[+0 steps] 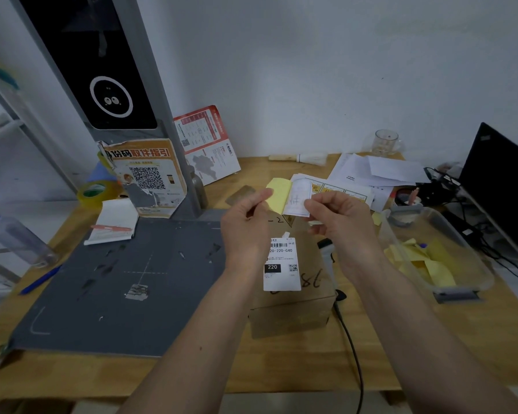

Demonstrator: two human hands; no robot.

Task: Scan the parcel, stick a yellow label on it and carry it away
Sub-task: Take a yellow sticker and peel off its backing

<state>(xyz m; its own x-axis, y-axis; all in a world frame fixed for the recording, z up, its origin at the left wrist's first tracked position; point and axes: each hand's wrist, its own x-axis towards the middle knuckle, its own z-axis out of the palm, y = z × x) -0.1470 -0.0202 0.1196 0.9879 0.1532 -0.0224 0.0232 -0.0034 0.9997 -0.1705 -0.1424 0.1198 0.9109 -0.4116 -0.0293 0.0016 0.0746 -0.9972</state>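
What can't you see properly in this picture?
Head view only:
- Parcel: far end hidden behind both hands.
- Yellow label: writing on the white sheet beside it is blurred.
- Scanner: mostly hidden by the right hand and wrist.
- Laptop: cut off by the right edge.

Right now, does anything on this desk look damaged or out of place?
Yes. The orange QR poster on the scanner stand is torn, its upper left corner ragged and its lower part peeling away. The grey scanning mat is scuffed, with label scraps stuck on.
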